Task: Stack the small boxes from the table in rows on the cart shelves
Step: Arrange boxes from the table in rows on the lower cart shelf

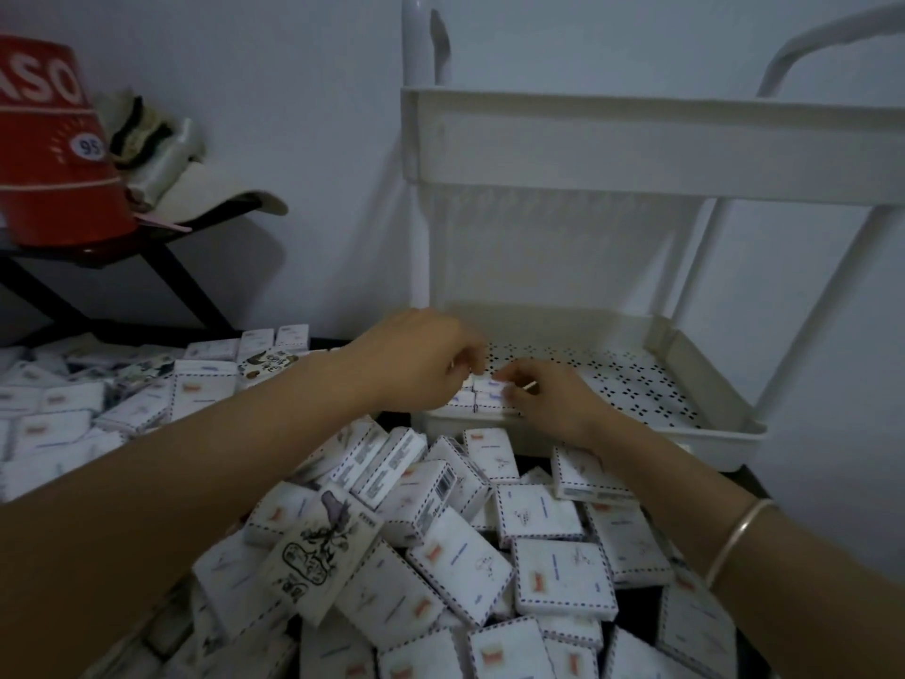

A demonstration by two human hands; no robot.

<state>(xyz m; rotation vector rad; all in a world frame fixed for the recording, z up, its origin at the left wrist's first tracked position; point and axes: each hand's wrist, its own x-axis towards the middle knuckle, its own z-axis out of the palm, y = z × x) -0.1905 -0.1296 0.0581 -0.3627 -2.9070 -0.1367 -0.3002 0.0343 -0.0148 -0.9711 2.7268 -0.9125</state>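
Observation:
Several small white boxes (563,570) with dashed borders lie heaped on the dark table in front of me. A white cart stands behind them, and its middle shelf (636,379) has a perforated floor. At that shelf's front left corner sit a few small boxes (485,396) side by side. My left hand (421,360) curls its fingers over them from the left. My right hand (548,399) pinches the boxes from the right. Both hands hide most of these boxes.
The cart's top shelf (636,139) hangs above the middle one, with white posts at its corners. At the back left a red bucket (54,144) and a cap (215,193) rest on a dark stand. More boxes (73,414) cover the table's left side.

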